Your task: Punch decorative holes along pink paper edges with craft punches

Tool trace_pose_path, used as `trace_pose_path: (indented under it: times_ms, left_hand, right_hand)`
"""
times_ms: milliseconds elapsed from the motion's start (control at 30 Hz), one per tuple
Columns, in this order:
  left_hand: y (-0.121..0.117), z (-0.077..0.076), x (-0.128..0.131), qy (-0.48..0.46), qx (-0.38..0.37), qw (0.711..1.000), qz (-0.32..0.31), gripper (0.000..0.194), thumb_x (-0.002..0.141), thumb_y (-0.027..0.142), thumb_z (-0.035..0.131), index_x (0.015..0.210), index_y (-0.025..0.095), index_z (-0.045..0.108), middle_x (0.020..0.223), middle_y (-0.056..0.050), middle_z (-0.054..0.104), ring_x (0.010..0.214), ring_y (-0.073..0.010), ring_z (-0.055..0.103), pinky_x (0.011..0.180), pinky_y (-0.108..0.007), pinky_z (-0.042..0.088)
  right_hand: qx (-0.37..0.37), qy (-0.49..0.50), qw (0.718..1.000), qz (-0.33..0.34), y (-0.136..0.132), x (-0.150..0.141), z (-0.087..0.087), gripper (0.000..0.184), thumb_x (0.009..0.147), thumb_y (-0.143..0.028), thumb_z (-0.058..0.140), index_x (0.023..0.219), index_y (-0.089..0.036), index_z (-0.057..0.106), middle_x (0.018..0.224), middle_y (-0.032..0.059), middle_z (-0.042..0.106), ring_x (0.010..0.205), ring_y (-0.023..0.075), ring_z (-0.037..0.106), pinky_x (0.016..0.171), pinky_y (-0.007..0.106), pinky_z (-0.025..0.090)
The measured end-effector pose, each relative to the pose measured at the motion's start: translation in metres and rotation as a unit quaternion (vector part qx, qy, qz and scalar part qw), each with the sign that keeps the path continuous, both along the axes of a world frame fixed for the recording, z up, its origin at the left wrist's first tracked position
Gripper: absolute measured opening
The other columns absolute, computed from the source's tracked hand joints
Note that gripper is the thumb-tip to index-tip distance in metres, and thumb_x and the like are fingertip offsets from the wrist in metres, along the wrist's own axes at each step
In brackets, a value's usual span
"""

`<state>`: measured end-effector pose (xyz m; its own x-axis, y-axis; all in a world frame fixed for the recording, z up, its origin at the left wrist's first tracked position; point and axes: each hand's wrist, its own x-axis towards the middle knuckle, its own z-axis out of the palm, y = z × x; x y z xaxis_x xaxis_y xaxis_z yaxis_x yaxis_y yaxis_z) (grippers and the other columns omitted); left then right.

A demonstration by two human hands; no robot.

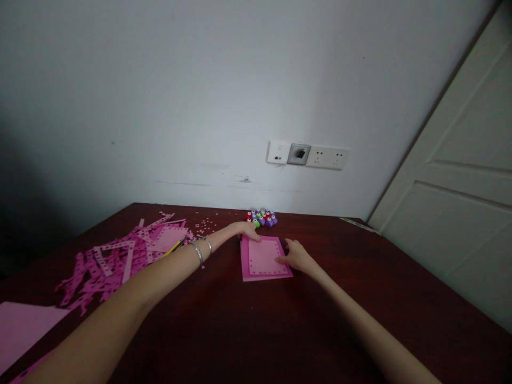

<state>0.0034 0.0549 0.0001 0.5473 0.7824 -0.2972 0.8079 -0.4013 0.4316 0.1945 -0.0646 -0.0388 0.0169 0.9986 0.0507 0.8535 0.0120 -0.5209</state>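
A pink card [264, 260] with a lighter pink panel and dotted border lies flat on the dark red-brown table [280, 330]. My left hand [244, 230], with silver bracelets on the wrist, reaches to the card's far left corner, fingers stretched toward it. My right hand [295, 256] rests at the card's right edge, fingers flat and touching the paper. Just beyond the card sits a cluster of small coloured craft punches [262, 217], close to my left fingertips.
A heap of punched pink paper strips and scraps [120, 256] covers the table's left side, with a pink sheet [20, 330] at the near left edge. Wall sockets [308, 154] sit above the table; a white door [460, 202] stands at the right.
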Motion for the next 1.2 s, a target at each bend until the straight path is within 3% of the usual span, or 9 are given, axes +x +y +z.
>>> trace_pose_path:
  times_ms: [200, 400, 500, 600, 733, 833, 967, 1100, 1200]
  left_hand:
    - [0.003, 0.001, -0.005, -0.047, -0.042, 0.998, 0.013, 0.031, 0.039, 0.032, 0.076, 0.062, 0.018, 0.061, 0.059, -0.005, 0.056, 0.065, -0.0250, 0.056, 0.059, -0.037, 0.047]
    - [-0.010, 0.025, -0.008, -0.094, -0.019, 0.994, -0.044, 0.023, 0.039, 0.019, 0.076, 0.043, 0.019, 0.053, 0.044, 0.002, 0.046, 0.058, -0.0185, 0.049, 0.060, -0.030, 0.041]
    - [-0.022, 0.042, -0.011, -0.127, 0.004, 0.987, -0.097, 0.022, 0.046, 0.022, 0.075, 0.043, 0.018, 0.053, 0.047, 0.003, 0.046, 0.055, -0.0143, 0.045, 0.057, -0.026, 0.037]
    - [-0.033, 0.058, -0.016, -0.186, 0.042, 0.972, -0.137, 0.020, 0.056, 0.028, 0.070, 0.050, 0.017, 0.055, 0.050, 0.003, 0.048, 0.051, -0.0108, 0.041, 0.052, -0.024, 0.033]
    - [-0.040, 0.070, -0.026, -0.314, 0.070, 0.943, -0.084, 0.019, 0.064, 0.034, 0.066, 0.065, 0.016, 0.061, 0.064, 0.000, 0.058, 0.060, -0.0115, 0.049, 0.058, -0.024, 0.037]
    - [-0.042, 0.061, -0.033, -0.438, 0.042, 0.897, -0.029, 0.025, 0.066, 0.033, 0.066, 0.084, 0.016, 0.062, 0.084, -0.004, 0.064, 0.077, -0.0142, 0.056, 0.072, -0.026, 0.042]
    - [-0.046, 0.024, -0.036, -0.509, -0.017, 0.860, 0.031, 0.041, 0.063, 0.025, 0.069, 0.101, 0.014, 0.058, 0.104, -0.009, 0.062, 0.093, -0.0174, 0.057, 0.084, -0.031, 0.044]
    - [-0.053, -0.011, -0.030, -0.537, -0.073, 0.839, 0.055, 0.046, 0.066, 0.020, 0.067, 0.109, 0.013, 0.054, 0.106, -0.009, 0.063, 0.094, -0.0185, 0.058, 0.087, -0.035, 0.044]
    - [-0.055, -0.021, -0.021, -0.541, -0.061, 0.834, 0.096, 0.042, 0.067, 0.018, 0.065, 0.107, 0.012, 0.055, 0.103, -0.008, 0.064, 0.092, -0.0182, 0.059, 0.086, -0.035, 0.045]
  right_hand:
    - [0.004, 0.032, 0.999, -0.002, 0.001, 0.000, -0.001, 0.063, 0.055, -0.031, 0.074, 0.111, -0.008, 0.055, 0.110, 0.0167, 0.055, 0.098, 0.0290, 0.055, 0.086, 0.038, 0.041]
    - [0.033, 0.129, 0.991, 0.011, 0.002, 0.001, -0.001, 0.068, 0.049, -0.021, 0.077, 0.112, -0.013, 0.053, 0.111, 0.0132, 0.057, 0.103, 0.0282, 0.053, 0.089, 0.041, 0.041]
    - [0.046, 0.214, 0.975, 0.039, 0.004, 0.003, 0.000, 0.063, 0.052, -0.021, 0.074, 0.112, -0.015, 0.053, 0.108, 0.0090, 0.061, 0.094, 0.0228, 0.059, 0.082, 0.036, 0.047]
    - [0.041, 0.295, 0.953, 0.054, 0.008, 0.005, 0.002, 0.039, 0.058, -0.029, 0.071, 0.091, -0.011, 0.062, 0.090, 0.0090, 0.068, 0.078, 0.0224, 0.064, 0.070, 0.036, 0.052]
    - [0.084, 0.376, 0.922, 0.044, 0.013, 0.003, 0.010, 0.035, 0.065, -0.038, 0.066, 0.086, -0.011, 0.063, 0.086, 0.0093, 0.069, 0.076, 0.0221, 0.065, 0.070, 0.035, 0.053]
    - [0.121, 0.406, 0.905, 0.035, 0.014, 0.001, 0.014, 0.039, 0.067, -0.041, 0.065, 0.093, -0.012, 0.061, 0.092, 0.0096, 0.068, 0.079, 0.0214, 0.065, 0.072, 0.034, 0.053]
    - [0.127, 0.409, 0.903, 0.041, 0.013, -0.001, 0.007, 0.038, 0.067, -0.038, 0.065, 0.095, -0.013, 0.060, 0.090, 0.0086, 0.068, 0.078, 0.0212, 0.064, 0.072, 0.035, 0.052]
    - [0.134, 0.402, 0.905, 0.038, 0.013, -0.002, -0.005, 0.043, 0.062, -0.031, 0.067, 0.100, -0.013, 0.057, 0.097, 0.0082, 0.067, 0.086, 0.0216, 0.063, 0.080, 0.036, 0.049]
    - [0.134, 0.400, 0.906, 0.035, 0.013, -0.005, -0.009, 0.042, 0.064, -0.030, 0.065, 0.102, -0.014, 0.056, 0.098, 0.0089, 0.067, 0.088, 0.0222, 0.062, 0.081, 0.037, 0.049]
